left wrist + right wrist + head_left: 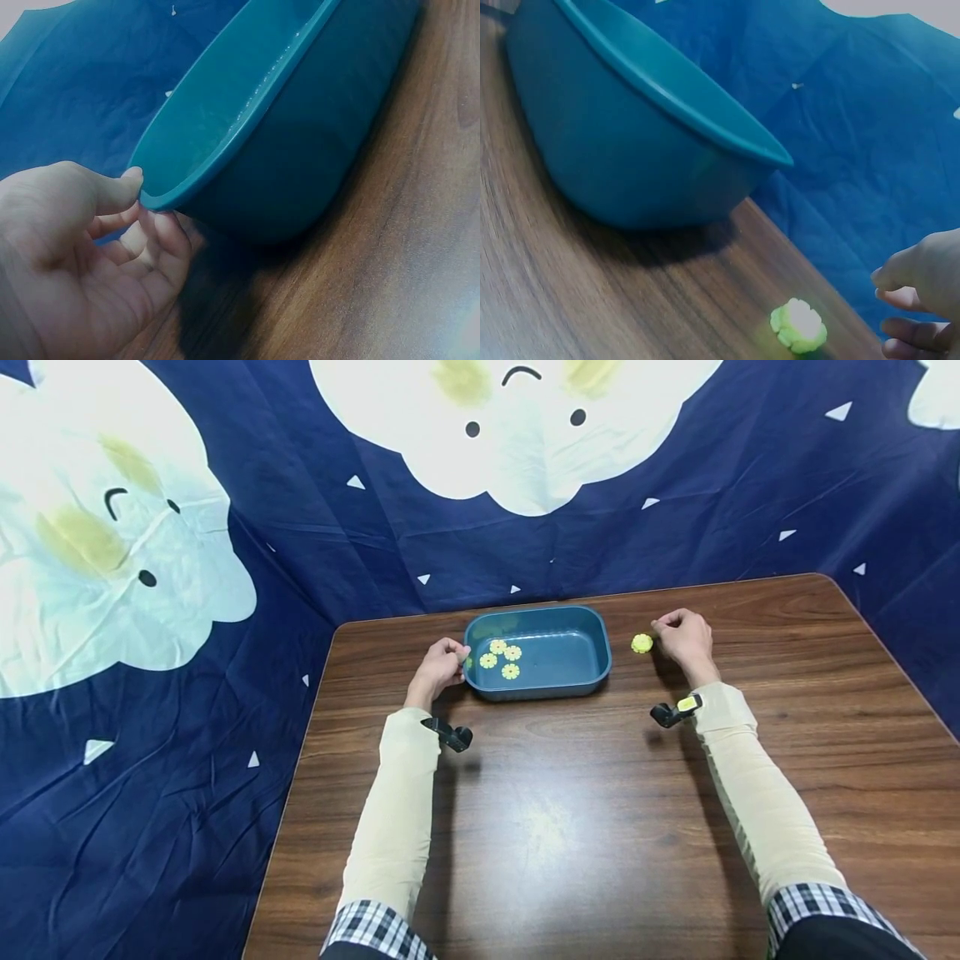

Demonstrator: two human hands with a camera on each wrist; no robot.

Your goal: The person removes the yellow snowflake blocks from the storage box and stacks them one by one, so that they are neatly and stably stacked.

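A dark teal rectangular basin [540, 691] with rounded corners stands near the table's far edge. My left hand [438, 670] pinches its left end, thumb on the rim and fingers beneath, as the left wrist view shows on the basin's rim [161, 201]. Inside, toward the left, lie several small yellow flower-shaped pieces [511, 672]. To the basin's right, a single yellow-green flower-shaped piece [642, 643] with a scalloped edge rests on the wood. Just right of that piece [798, 326] is my right hand [686, 639], fingers loosely bent, holding nothing and apart from it.
The brown wood-grain table [540, 860] extends toward me and to both sides. Dark blue cloth [637, 543] printed with white clouds hangs behind and at the sides. Each wrist wears a small black camera, such as the left camera [453, 737].
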